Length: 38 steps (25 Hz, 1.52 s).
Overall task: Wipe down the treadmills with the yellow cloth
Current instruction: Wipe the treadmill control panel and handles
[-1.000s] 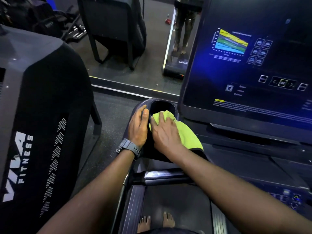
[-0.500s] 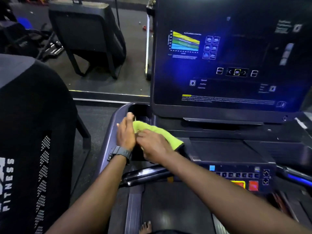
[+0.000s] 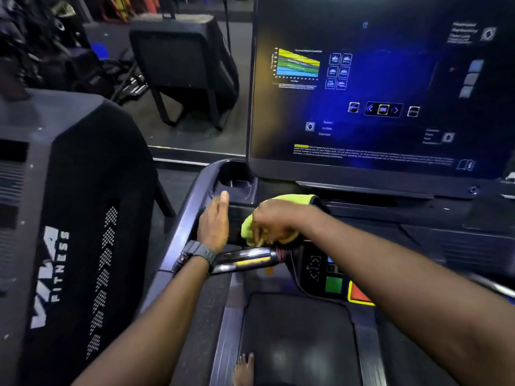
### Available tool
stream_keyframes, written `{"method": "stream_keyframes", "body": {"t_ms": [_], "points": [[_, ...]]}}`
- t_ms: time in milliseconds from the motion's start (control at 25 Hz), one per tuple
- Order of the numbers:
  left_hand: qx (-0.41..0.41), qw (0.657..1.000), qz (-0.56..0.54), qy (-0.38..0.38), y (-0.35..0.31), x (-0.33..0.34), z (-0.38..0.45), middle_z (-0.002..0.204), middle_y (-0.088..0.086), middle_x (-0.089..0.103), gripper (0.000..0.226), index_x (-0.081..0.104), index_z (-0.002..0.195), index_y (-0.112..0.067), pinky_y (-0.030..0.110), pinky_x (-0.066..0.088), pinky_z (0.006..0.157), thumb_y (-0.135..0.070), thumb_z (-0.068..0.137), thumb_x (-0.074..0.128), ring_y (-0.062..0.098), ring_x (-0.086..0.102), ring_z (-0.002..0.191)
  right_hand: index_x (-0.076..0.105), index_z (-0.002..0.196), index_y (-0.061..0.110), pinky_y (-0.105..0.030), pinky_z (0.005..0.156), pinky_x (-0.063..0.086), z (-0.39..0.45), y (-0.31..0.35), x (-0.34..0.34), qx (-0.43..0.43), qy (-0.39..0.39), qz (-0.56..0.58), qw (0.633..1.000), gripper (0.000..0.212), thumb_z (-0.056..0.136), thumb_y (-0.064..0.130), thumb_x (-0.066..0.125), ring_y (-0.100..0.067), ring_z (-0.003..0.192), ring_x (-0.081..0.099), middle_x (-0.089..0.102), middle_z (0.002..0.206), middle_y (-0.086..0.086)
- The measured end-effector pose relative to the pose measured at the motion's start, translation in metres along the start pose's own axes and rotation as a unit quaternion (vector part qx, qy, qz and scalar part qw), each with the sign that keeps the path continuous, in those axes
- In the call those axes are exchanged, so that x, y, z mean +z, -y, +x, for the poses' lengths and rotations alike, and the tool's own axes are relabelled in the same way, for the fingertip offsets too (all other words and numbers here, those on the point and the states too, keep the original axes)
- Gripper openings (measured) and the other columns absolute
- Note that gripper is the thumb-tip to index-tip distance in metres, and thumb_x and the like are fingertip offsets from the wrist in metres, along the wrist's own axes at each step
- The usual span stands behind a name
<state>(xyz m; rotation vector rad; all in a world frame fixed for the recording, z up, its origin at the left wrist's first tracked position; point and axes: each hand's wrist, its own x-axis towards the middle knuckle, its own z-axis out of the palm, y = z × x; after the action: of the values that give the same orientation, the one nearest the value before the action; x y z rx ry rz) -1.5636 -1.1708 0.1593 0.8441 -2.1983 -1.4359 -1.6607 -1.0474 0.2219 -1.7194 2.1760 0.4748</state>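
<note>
I stand on a dark treadmill whose console tray (image 3: 195, 196) runs in front of me below a large lit screen (image 3: 384, 87). My right hand (image 3: 278, 221) presses the yellow cloth (image 3: 292, 200) onto the console's left part, fingers curled over it just above the shiny handlebar (image 3: 245, 259). My left hand (image 3: 214, 221), with a dark watch on the wrist, lies flat on the tray's left rim beside the cloth, below the round cup holder (image 3: 234, 176). It holds nothing.
A neighbouring black machine marked FITNESS (image 3: 69, 232) stands close on the left. Control buttons, green (image 3: 333, 284) and red (image 3: 358, 293), sit under my right forearm. The belt (image 3: 298, 344) and a bare foot (image 3: 243, 369) lie below. A mirror ahead reflects gym equipment.
My right hand has dragged the cloth out of the cup holder area, back toward me and rightward, down to the handlebar. My left hand stayed on the tray rim. The camera view shifted right.
</note>
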Motion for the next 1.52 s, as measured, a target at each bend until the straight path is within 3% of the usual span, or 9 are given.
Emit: {"method": "stream_keyframes", "body": {"t_ms": [200,360,520,640,800,1040,1240,1440,1520], "points": [[0.099,0.994,-0.038,0.012,-0.034,0.052,-0.045,0.108,-0.004,0.06,0.052,0.062,0.116,-0.01,0.02,0.035,0.09,-0.046,0.098,0.028,0.011,0.054,0.103,0.066,0.126,0.034,-0.029,0.093,0.048,-0.104,-0.068,-0.029,0.162,-0.161,0.243,0.943,0.048,0.081,0.021,0.068,-0.024,0.113,0.061,0.069,0.123,0.0],[0.123,0.99,-0.063,-0.002,-0.059,0.098,-0.063,0.12,-0.006,0.056,0.058,0.056,0.127,-0.012,0.016,0.032,0.095,-0.05,0.094,0.026,0.007,0.049,0.113,0.047,0.145,0.027,-0.045,0.113,0.036,-0.12,-0.03,0.043,0.174,-0.094,0.223,0.955,0.071,0.085,0.06,0.065,-0.027,0.139,0.042,0.044,0.154,0.001],[0.161,0.981,0.025,0.102,-0.059,0.133,-0.077,0.122,0.004,0.061,0.073,0.058,0.124,-0.013,0.028,0.036,0.102,-0.065,0.088,0.02,0.019,0.053,0.117,0.05,0.14,0.044,-0.057,0.113,0.032,-0.186,-0.072,0.114,0.329,-0.097,0.205,0.917,0.074,0.079,0.085,0.043,-0.027,0.145,0.031,0.025,0.162,0.015],[0.192,0.97,0.11,0.104,-0.06,0.139,-0.082,0.132,0.006,0.058,0.087,0.054,0.131,-0.013,0.038,0.034,0.109,-0.071,0.084,0.01,0.02,0.051,0.122,0.054,0.135,0.045,-0.052,0.109,0.037,-0.207,-0.076,0.126,0.425,-0.128,0.213,0.87,0.065,0.085,0.081,0.035,-0.033,0.138,0.039,0.037,0.156,0.011],[0.152,0.978,0.066,0.124,-0.056,0.136,-0.076,0.14,0.007,0.052,0.09,0.046,0.139,-0.015,0.041,0.03,0.114,-0.077,0.082,0.013,0.021,0.046,0.13,0.049,0.138,0.023,-0.043,0.104,0.041,-0.133,-0.004,0.093,0.267,-0.22,0.194,0.918,0.049,0.094,0.044,0.048,-0.032,0.129,0.049,0.056,0.14,-0.001],[0.177,0.965,0.127,0.145,-0.06,0.135,-0.081,0.145,0.004,0.048,0.093,0.043,0.142,-0.015,0.04,0.028,0.115,-0.075,0.081,0.008,0.018,0.041,0.134,0.056,0.133,0.035,-0.045,0.101,0.046,-0.193,-0.06,0.122,0.453,-0.181,0.2,0.85,0.064,0.084,0.075,0.049,-0.03,0.126,0.051,0.054,0.139,-0.002],[0.162,0.977,0.023,0.14,-0.053,0.129,-0.078,0.147,0.002,0.046,0.09,0.041,0.144,-0.015,0.031,0.024,0.116,-0.073,0.082,0.014,0.014,0.038,0.135,0.052,0.131,0.029,-0.04,0.098,0.047,-0.142,-0.013,0.091,0.273,-0.233,0.241,0.902,0.054,0.083,0.051,0.06,-0.026,0.122,0.056,0.061,0.133,0.0],[0.218,0.954,0.121,0.164,-0.061,0.13,-0.082,0.142,-0.003,0.051,0.079,0.045,0.139,-0.02,0.045,0.031,0.113,-0.073,0.085,0.02,0.016,0.046,0.13,0.052,0.135,0.04,-0.05,0.099,0.043,-0.21,-0.055,0.128,0.523,-0.159,0.202,0.813,0.071,0.079,0.083,0.044,-0.035,0.128,0.049,0.048,0.146,-0.003],[0.246,0.944,0.133,0.178,-0.066,0.137,-0.077,0.135,-0.002,0.056,0.072,0.049,0.132,-0.022,0.041,0.038,0.107,-0.071,0.086,0.024,0.019,0.05,0.125,0.052,0.134,0.035,-0.048,0.096,0.043,-0.17,-0.025,0.112,0.493,-0.186,0.172,0.832,0.06,0.085,0.07,0.047,-0.036,0.122,0.052,0.052,0.142,-0.003]]}}
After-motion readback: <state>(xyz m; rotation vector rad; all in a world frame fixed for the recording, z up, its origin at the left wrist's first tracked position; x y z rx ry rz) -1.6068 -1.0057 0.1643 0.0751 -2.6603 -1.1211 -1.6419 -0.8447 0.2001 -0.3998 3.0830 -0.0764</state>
